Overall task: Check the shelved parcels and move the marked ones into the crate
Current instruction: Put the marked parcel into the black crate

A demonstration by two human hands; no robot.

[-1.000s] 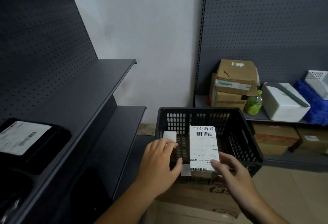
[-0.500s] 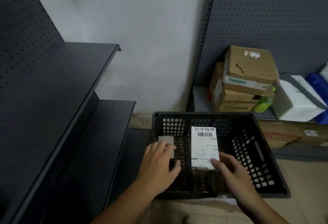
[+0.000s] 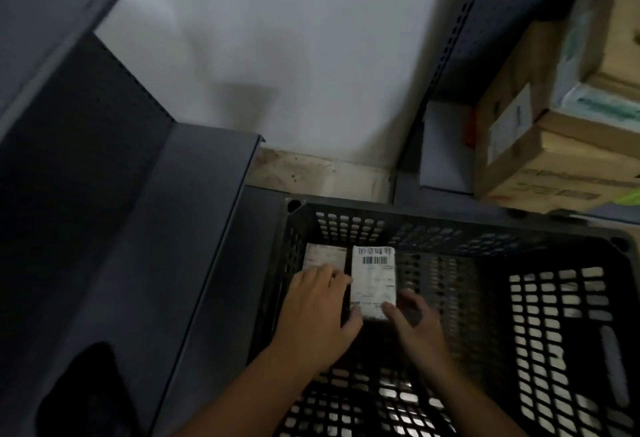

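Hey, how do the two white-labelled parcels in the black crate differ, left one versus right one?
The right parcel shows a barcode; the left parcel shows only faint print. The left hand covers most of the left parcel, while the right hand only touches the right parcel's near corner. Both lie label-up, side by side, in the crate.

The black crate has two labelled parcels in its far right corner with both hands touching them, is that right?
Not quite. The head view shows the left parcel and the barcode parcel in the far left corner of the black crate, not the far right. The left hand and right hand do touch them.
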